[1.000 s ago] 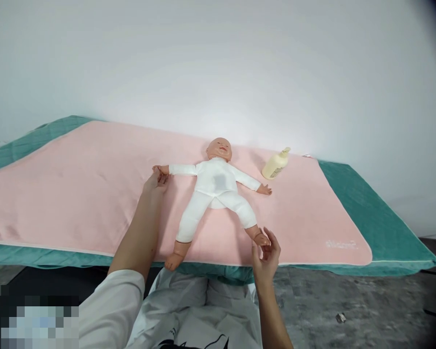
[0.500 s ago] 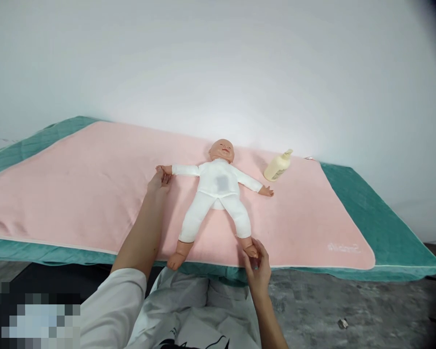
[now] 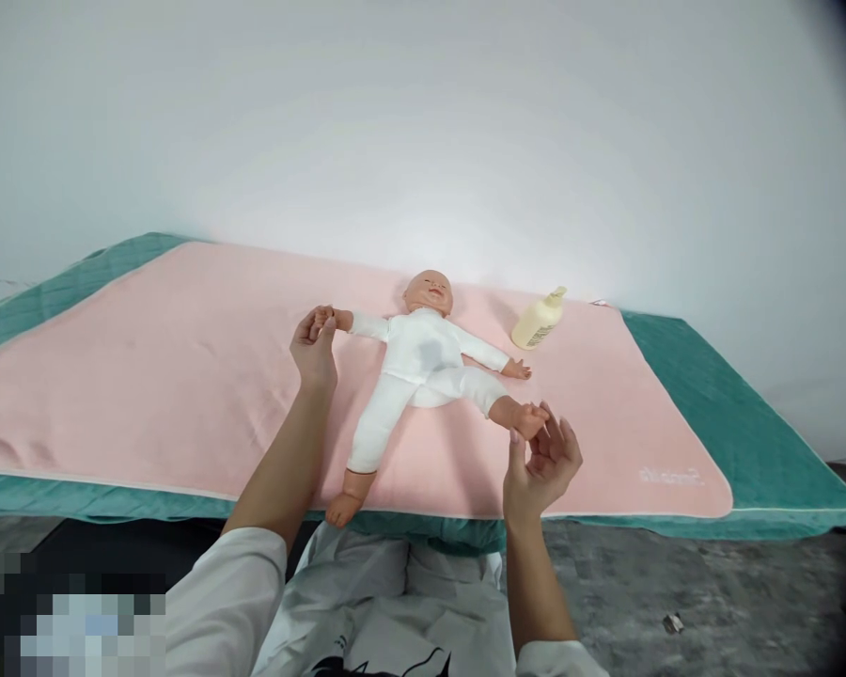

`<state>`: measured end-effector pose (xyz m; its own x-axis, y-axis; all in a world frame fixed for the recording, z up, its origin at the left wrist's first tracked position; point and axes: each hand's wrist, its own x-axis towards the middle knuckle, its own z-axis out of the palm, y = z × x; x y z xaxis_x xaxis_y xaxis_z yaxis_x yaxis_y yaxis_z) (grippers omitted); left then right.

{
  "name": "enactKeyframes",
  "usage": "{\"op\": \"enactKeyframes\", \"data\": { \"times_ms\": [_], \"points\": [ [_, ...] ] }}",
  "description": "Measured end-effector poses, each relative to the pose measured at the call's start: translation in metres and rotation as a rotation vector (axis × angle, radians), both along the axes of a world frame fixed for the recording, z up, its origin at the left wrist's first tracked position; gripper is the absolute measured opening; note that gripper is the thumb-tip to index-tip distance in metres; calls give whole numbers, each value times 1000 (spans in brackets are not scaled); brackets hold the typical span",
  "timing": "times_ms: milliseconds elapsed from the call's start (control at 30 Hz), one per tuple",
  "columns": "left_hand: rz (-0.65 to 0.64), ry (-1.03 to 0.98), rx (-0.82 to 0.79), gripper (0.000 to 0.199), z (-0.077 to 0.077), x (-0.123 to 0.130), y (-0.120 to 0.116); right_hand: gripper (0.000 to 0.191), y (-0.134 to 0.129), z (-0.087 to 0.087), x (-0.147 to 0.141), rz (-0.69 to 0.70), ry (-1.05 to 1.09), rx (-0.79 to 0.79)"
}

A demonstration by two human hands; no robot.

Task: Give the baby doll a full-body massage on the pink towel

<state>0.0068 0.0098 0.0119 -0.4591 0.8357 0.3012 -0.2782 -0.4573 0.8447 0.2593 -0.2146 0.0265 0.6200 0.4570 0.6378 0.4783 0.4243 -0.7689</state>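
A baby doll [image 3: 409, 350] with a white cloth body lies on its back on a pink mat [image 3: 183, 376], head toward the wall. My left hand [image 3: 315, 346] is closed round the doll's hand at the end of its outstretched arm on the left. On the right, my right hand [image 3: 542, 463] holds the doll's raised foot [image 3: 528, 420] between thumb and fingers, with the leg swung outward. The doll's other foot [image 3: 343, 509] rests at the mat's front edge. Its other arm lies spread on the mat.
A pale yellow pump bottle [image 3: 538, 320] stands on the mat beyond the doll's right-side arm. Under the mat is a green padded cover [image 3: 740, 414]. A white wall [image 3: 423, 132] rises behind. A small object [image 3: 673, 623] lies on the grey floor.
My right hand has lifted the doll's foot and moved it up and to the right, spreading the leg. My left hand has raised the doll's hand slightly and brought it inward.
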Motion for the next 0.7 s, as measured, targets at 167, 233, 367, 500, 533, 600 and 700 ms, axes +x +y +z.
{"op": "enactKeyframes", "data": {
  "times_ms": [167,233,367,500,533,600,700],
  "points": [
    [-24,150,64,44,4,16,-14,56,20,16,-8,0,-41,-43],
    [-82,219,83,42,4,23,-23,55,27,19,-9,7,-43,-50],
    [-158,412,172,36,4,34,-36,56,38,20,-11,25,-26,-61],
    [-180,617,305,29,0,41,-40,56,47,17,-12,51,-25,-116],
    [-195,658,332,27,0,42,-41,56,50,16,-12,58,-26,-119],
    [-229,732,381,25,-2,42,-40,56,54,14,-13,70,-33,-117],
    [-266,822,439,24,-2,41,-38,59,58,12,-14,88,-43,-123]
  ]
}}
